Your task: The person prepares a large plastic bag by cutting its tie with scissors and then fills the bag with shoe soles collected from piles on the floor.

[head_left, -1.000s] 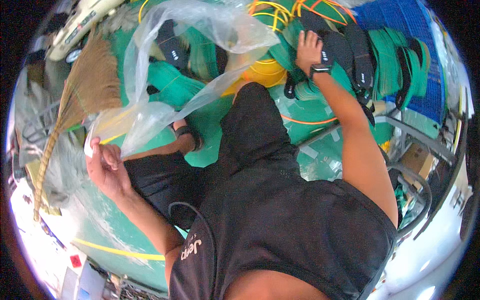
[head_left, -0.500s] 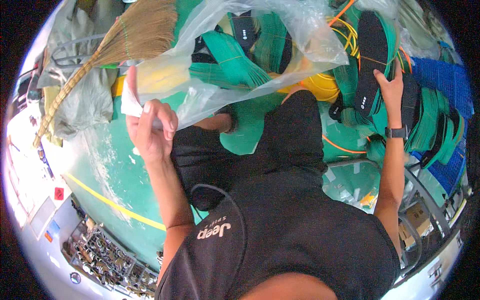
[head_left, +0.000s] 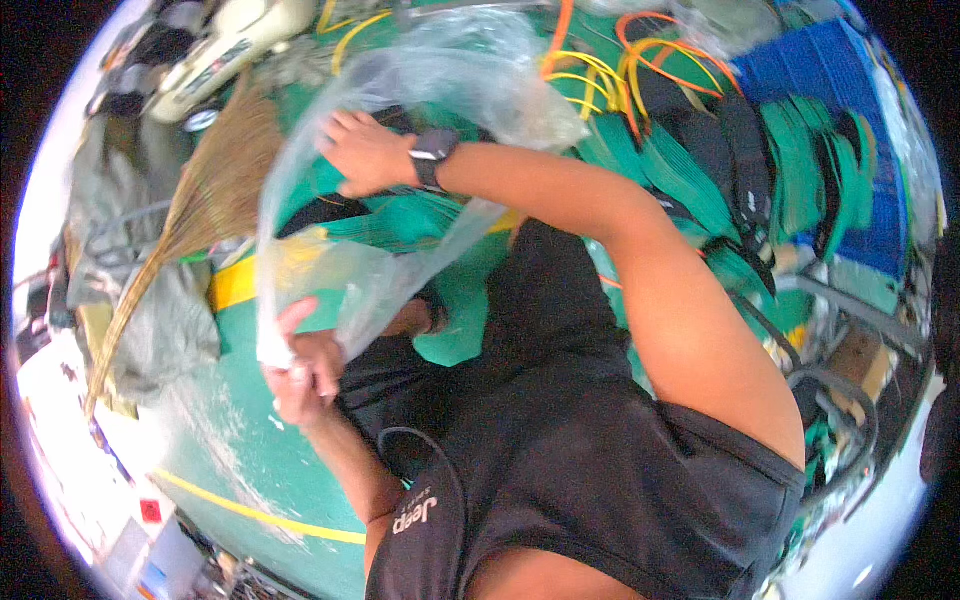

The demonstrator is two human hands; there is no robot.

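My left hand (head_left: 305, 372) pinches the near left edge of a large clear plastic bag (head_left: 375, 300) and holds its mouth apart. My right hand (head_left: 365, 155), with a dark watch at the wrist, reaches across to the bag's far left side. Its fingers are spread, and it lies over or inside the mouth; I cannot tell how deep. Beneath it, green and black insole bundles (head_left: 395, 225) show through the film. More tied bundles of green and black insoles (head_left: 650, 165) lie to the right, beyond my right forearm.
A straw broom (head_left: 215, 175) leans at the left beside grey sacks (head_left: 150, 320). Yellow and orange cords (head_left: 590, 85) lie at the far side. A blue ribbed mat (head_left: 810, 65) is at the far right, above a grey metal frame (head_left: 850, 310).
My right hand has let go of the insole bundle at the right and swung left to the bag. My left hand keeps the bag's edge and sits slightly lower in view.
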